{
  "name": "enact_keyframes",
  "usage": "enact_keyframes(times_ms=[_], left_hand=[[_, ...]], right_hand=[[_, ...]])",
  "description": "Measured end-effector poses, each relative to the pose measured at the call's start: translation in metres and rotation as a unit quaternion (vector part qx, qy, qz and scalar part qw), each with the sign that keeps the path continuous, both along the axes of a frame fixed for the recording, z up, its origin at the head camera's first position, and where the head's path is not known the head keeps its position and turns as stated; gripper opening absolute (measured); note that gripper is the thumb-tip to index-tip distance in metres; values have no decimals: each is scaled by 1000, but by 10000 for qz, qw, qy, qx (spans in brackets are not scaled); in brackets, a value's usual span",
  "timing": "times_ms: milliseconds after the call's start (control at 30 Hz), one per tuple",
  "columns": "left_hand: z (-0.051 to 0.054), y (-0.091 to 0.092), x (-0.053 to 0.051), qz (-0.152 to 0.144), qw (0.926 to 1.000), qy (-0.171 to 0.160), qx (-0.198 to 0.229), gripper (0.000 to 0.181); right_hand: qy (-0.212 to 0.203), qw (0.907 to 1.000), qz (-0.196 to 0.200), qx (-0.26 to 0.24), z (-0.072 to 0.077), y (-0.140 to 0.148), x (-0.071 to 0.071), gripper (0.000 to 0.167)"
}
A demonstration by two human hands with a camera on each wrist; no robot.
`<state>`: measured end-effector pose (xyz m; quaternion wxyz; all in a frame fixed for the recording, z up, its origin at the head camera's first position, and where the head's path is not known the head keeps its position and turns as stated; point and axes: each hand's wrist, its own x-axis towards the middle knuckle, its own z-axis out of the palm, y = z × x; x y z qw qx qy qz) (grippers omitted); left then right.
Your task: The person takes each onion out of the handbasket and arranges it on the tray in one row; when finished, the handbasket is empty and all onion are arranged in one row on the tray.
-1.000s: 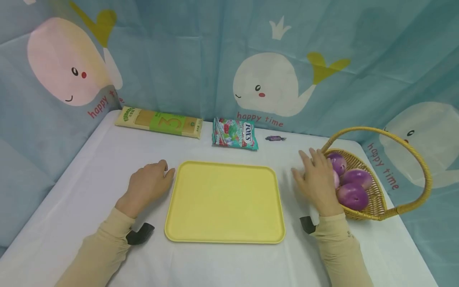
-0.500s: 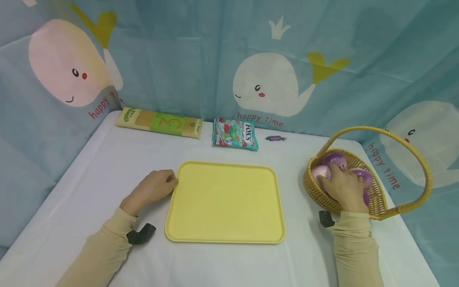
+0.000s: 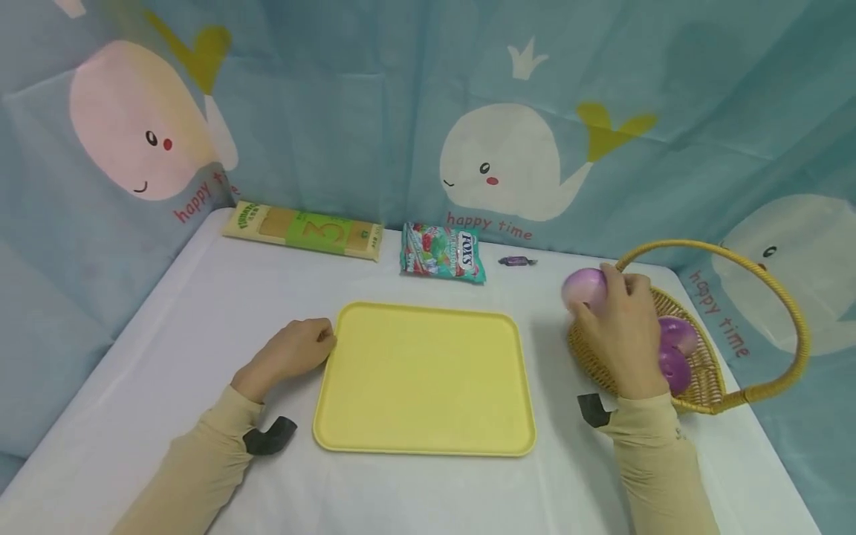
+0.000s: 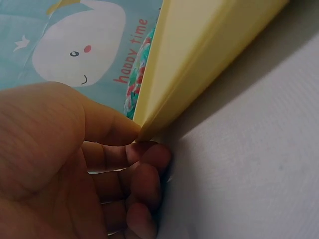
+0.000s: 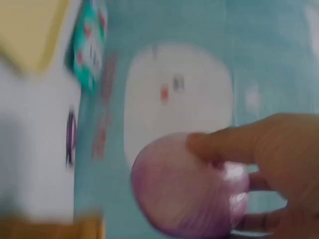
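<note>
My right hand (image 3: 625, 327) grips a purple-and-white onion (image 3: 584, 290) above the near-left rim of the wicker basket (image 3: 709, 371). In the right wrist view, the thumb lies across the blurred onion (image 5: 184, 189) and fingers curl behind it. Two purple onions (image 3: 675, 370) show inside the basket; the hand hides part of its inside. At the left rim of the yellow tray (image 3: 428, 379) is my left hand (image 3: 294, 349). The left wrist view has its thumb and curled fingers pinching the tray's edge (image 4: 164, 104).
Along the back of the white table lie a pasta packet (image 3: 304, 230), a teal FOX'S candy bag (image 3: 443, 253) and a small purple wrapped candy (image 3: 518, 261). The basket's tall arched handle (image 3: 769, 286) rises on the right. A blue whale-print curtain (image 3: 374, 111) stands behind.
My right hand reached into the basket, took hold of an onion and lifted it up and left. My left hand's fingers curled in at the tray's rim.
</note>
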<state>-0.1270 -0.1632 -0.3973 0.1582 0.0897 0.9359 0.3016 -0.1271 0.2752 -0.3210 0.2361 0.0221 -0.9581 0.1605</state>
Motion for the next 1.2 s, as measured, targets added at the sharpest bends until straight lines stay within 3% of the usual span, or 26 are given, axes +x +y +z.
enact_keyframes(times_ms=[100,233,333,533,700,900,1200], left_hand=[[1,0,0,-1,10000,-29,-47,20],[-1,0,-1,-30,9999,-96,-16,20],[-2,-2,-1,-45,9999,-148,48,19],[-2,-3,0,-63,9997,-214,130,17],[-2,-3,-1,-28,9998,-204,69,17],[-2,-3,-1,-50,9998,-178,-13,15],[-1,-4,-2,-173,9998,-11,-3,14]], right_hand=[[283,9946,972,214,-2,-35,-9,68],[-275,9781,2014,445,-14,-82,-21,68],[-757,9645,2440,664,-27,-112,-28,64],[-1413,9514,2575,925,-48,-153,-36,58],[-1471,9417,2815,1113,-53,-180,-39,61],[-1692,9291,3137,986,-56,-209,-43,62],[-1580,9241,3326,1020,-56,-233,-44,59]])
